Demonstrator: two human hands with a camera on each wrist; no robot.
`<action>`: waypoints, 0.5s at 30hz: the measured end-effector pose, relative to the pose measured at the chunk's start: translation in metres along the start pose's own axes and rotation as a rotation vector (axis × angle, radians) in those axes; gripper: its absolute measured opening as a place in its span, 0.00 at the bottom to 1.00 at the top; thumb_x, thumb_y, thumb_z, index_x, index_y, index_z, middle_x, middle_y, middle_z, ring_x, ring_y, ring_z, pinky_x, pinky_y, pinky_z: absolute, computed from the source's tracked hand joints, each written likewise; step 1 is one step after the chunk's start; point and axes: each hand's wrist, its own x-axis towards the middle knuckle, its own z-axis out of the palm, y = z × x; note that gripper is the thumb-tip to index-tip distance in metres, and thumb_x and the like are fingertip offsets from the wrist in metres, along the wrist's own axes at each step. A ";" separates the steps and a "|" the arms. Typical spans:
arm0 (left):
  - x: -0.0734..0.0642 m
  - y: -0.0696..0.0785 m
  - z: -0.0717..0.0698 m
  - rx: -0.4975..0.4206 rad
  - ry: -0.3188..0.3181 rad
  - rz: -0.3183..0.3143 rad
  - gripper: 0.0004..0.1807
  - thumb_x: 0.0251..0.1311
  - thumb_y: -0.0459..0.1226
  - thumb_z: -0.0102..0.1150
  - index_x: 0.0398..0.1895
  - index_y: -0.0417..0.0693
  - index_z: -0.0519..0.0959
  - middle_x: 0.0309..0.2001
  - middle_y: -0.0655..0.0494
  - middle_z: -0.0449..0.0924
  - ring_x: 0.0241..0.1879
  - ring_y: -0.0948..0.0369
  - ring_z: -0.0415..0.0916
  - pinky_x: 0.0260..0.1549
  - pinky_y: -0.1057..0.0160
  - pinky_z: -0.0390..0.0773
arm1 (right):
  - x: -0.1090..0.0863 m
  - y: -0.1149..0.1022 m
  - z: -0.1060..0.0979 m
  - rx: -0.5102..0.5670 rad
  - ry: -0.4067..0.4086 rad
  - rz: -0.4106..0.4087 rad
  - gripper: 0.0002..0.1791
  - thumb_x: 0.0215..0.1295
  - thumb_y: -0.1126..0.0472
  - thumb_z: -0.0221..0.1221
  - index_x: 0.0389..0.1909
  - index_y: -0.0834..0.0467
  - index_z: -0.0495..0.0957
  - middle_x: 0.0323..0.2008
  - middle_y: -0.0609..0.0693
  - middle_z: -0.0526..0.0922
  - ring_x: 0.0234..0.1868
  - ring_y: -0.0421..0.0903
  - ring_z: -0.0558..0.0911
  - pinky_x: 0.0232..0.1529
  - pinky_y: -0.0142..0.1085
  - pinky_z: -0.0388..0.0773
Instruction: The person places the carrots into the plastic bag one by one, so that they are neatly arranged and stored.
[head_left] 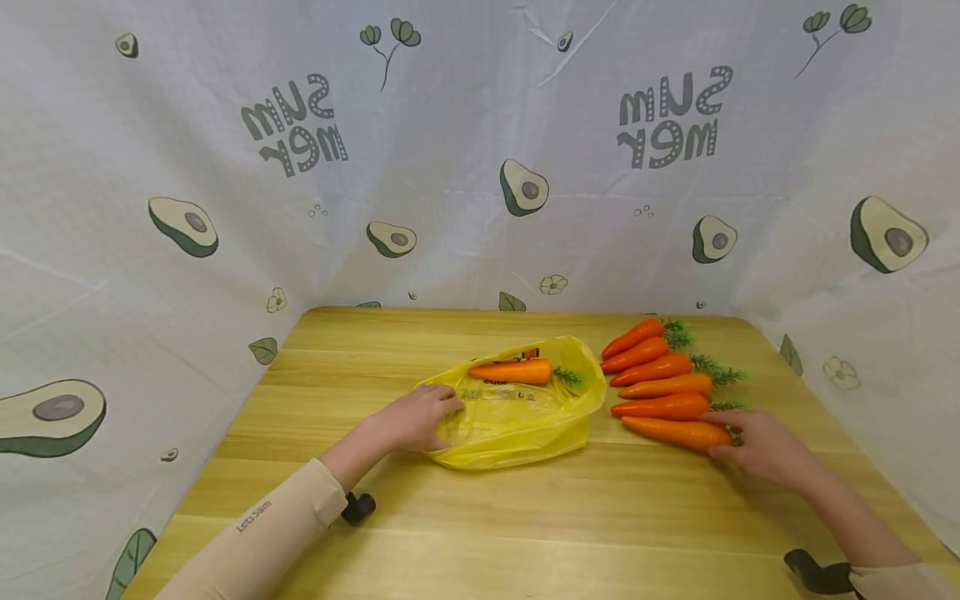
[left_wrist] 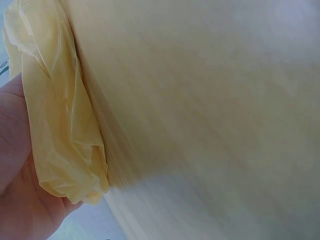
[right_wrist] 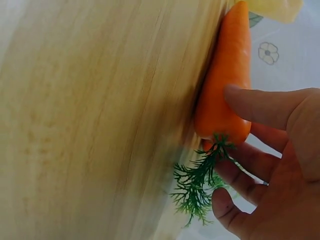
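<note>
A yellow plastic bag (head_left: pixel 487 454) lies on its side in the middle of the table, its wide mouth facing right. Inside it, against the far side, rests an orange carrot (head_left: pixel 517 372) with its green top toward the mouth. My left hand (head_left: pixel 423 417) holds the bag's left end; the left wrist view shows crumpled yellow film (left_wrist: pixel 65 125) over the palm. On the right, my right hand (head_left: pixel 765 450) grips the thick end of the nearest carrot (head_left: pixel 667 432) of a row. In the right wrist view the thumb presses that carrot's side, and green leaves hang by the fingers.
Several more carrots (head_left: pixel 667 387) lie side by side beyond the gripped one, tips pointing left and green tops right. The wooden table (head_left: pixel 525 533) ends at the back and sides against a white curtain (head_left: pixel 450 158) printed with avocados. Dark straps (head_left: pixel 358 508) sit at the wrists.
</note>
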 end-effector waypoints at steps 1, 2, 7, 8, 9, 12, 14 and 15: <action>0.000 0.000 0.000 0.003 -0.002 0.000 0.37 0.60 0.53 0.69 0.70 0.51 0.72 0.70 0.47 0.68 0.71 0.49 0.64 0.74 0.47 0.61 | 0.000 0.000 0.000 -0.004 0.001 -0.001 0.28 0.54 0.62 0.72 0.56 0.70 0.79 0.52 0.75 0.80 0.54 0.76 0.77 0.52 0.68 0.74; 0.000 0.000 0.000 0.004 -0.004 -0.001 0.37 0.60 0.53 0.69 0.71 0.51 0.71 0.71 0.47 0.67 0.72 0.50 0.64 0.74 0.47 0.61 | -0.001 -0.001 0.000 -0.007 0.002 -0.002 0.28 0.55 0.62 0.72 0.56 0.70 0.79 0.52 0.75 0.80 0.54 0.76 0.77 0.53 0.68 0.74; -0.001 0.002 -0.001 0.003 -0.011 -0.005 0.37 0.61 0.53 0.69 0.70 0.51 0.72 0.71 0.47 0.67 0.71 0.49 0.64 0.74 0.47 0.61 | -0.002 -0.003 0.001 -0.022 -0.004 -0.003 0.28 0.55 0.62 0.71 0.56 0.70 0.79 0.52 0.74 0.81 0.54 0.75 0.77 0.53 0.68 0.74; -0.001 0.002 -0.001 0.003 -0.011 -0.006 0.37 0.61 0.53 0.68 0.70 0.51 0.72 0.71 0.47 0.67 0.72 0.49 0.64 0.74 0.47 0.61 | -0.003 -0.003 0.001 -0.025 -0.003 -0.004 0.27 0.55 0.62 0.71 0.56 0.70 0.80 0.52 0.74 0.81 0.54 0.75 0.77 0.53 0.68 0.74; -0.001 0.002 -0.001 0.003 -0.010 -0.007 0.36 0.61 0.53 0.68 0.70 0.51 0.72 0.71 0.47 0.67 0.72 0.49 0.64 0.74 0.47 0.61 | -0.003 -0.003 0.002 -0.028 -0.001 -0.006 0.27 0.55 0.62 0.71 0.56 0.70 0.80 0.52 0.74 0.81 0.54 0.75 0.77 0.54 0.68 0.74; -0.001 0.001 -0.001 0.003 -0.008 -0.008 0.36 0.61 0.53 0.68 0.70 0.51 0.71 0.71 0.47 0.67 0.72 0.50 0.64 0.74 0.47 0.61 | -0.004 -0.003 0.002 -0.036 0.005 -0.016 0.27 0.55 0.63 0.71 0.55 0.70 0.80 0.52 0.73 0.81 0.54 0.75 0.77 0.53 0.68 0.73; 0.000 0.000 0.000 0.005 -0.004 -0.006 0.36 0.61 0.53 0.69 0.70 0.51 0.72 0.71 0.47 0.67 0.71 0.50 0.64 0.74 0.47 0.61 | -0.004 -0.003 0.002 -0.042 0.010 -0.025 0.27 0.55 0.63 0.71 0.55 0.70 0.80 0.52 0.73 0.81 0.54 0.74 0.77 0.53 0.68 0.73; 0.000 0.000 0.000 0.005 -0.004 -0.006 0.36 0.61 0.53 0.69 0.70 0.51 0.72 0.71 0.47 0.67 0.71 0.50 0.64 0.74 0.47 0.61 | -0.004 -0.003 0.002 -0.046 0.011 -0.026 0.27 0.55 0.63 0.71 0.55 0.69 0.80 0.52 0.72 0.81 0.54 0.74 0.77 0.53 0.67 0.74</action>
